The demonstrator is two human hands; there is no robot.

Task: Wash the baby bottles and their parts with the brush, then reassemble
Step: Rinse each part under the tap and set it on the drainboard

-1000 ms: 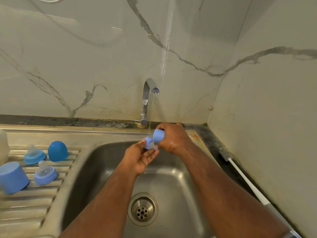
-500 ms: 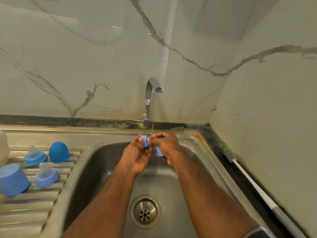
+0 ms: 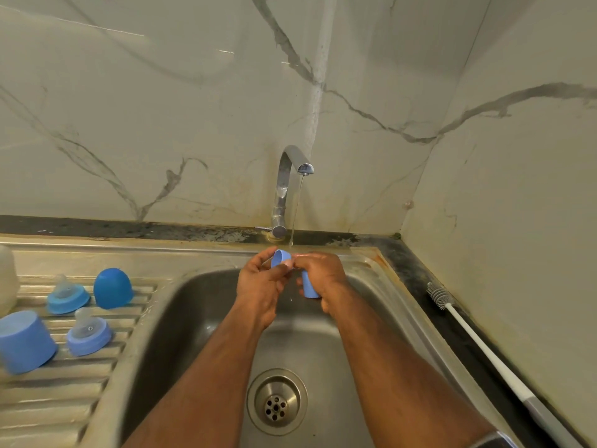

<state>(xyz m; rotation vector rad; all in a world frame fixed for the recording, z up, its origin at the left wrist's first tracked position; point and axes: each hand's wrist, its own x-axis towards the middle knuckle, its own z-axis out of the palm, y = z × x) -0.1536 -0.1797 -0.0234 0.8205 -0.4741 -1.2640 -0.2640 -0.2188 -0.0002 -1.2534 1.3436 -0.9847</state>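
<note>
Both hands are over the sink under the thin stream from the tap. My left hand pinches a small light-blue bottle collar at its fingertips. In my right hand is a light-blue cap, gripped with its end pointing down, while the fingertips meet the collar. The white long-handled brush lies untouched on the dark counter to the right. On the drainboard at the left are two teats in blue collars, a dark-blue dome cap and a light-blue cap.
A pale bottle body shows at the far left edge, cut off. The drain is in the basin's middle. Marble walls close in behind and to the right, meeting in a corner past the sink.
The hands have come together under the water stream and sit slightly lower. The cap in my right hand has turned from pointing up-left to pointing down.
</note>
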